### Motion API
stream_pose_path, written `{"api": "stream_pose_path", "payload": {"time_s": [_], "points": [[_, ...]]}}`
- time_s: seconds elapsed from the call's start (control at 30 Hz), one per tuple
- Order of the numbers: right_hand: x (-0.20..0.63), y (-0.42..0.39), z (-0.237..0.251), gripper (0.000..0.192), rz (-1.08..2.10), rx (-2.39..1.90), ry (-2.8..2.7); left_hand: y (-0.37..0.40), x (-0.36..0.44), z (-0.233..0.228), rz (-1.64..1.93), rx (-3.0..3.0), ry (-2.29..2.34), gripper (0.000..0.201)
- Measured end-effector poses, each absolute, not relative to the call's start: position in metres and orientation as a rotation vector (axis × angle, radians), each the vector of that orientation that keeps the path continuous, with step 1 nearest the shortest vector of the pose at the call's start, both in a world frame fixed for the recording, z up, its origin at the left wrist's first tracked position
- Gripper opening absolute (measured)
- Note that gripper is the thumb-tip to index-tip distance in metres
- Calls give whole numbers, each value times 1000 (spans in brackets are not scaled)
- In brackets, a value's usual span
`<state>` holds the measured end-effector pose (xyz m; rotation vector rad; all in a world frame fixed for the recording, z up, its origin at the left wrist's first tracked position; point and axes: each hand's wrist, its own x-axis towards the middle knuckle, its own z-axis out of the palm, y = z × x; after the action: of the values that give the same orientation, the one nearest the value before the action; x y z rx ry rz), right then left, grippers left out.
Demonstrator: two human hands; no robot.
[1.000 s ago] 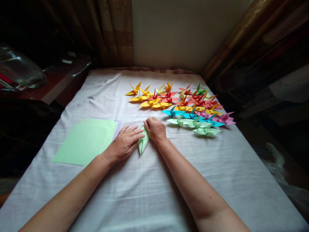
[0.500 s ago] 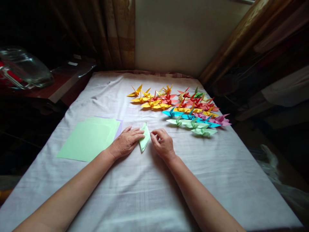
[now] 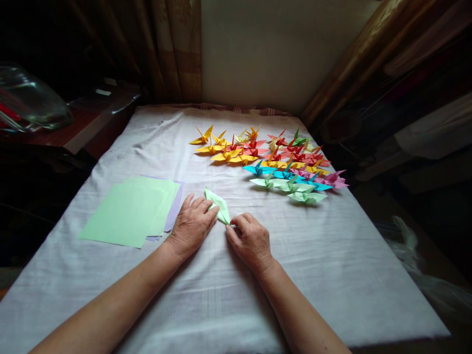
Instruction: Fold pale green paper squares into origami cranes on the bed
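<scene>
Where the white cloth [image 3: 228, 295] covers the table from near edge to far wall, lies spread flat and lightly creased. Left of middle, a stack of pale green sheets [image 3: 129, 211] over a lilac one, well apart from the far-right cluster of paper cranes [image 3: 269, 160] in yellow, red, blue, pink and green. Near the middle, left hand [image 3: 190, 228] laid palm down, fingers spread, fingertips pressing the left edge of the folded green paper [image 3: 218, 205]. Just right, right hand [image 3: 250, 241] curled, thumb and forefinger pinching the near tip of that slim piece, far tip pointing up-left.
</scene>
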<state>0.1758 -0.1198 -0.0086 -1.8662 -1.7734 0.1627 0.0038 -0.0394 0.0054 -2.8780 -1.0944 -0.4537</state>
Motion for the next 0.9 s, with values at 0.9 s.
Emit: {"api": "stream_pose_path", "payload": {"time_s": [0.9], "points": [[172, -130, -6, 15, 139, -1967, -1773, -21, -9, -15, -477, -3122, -873, 40]]}}
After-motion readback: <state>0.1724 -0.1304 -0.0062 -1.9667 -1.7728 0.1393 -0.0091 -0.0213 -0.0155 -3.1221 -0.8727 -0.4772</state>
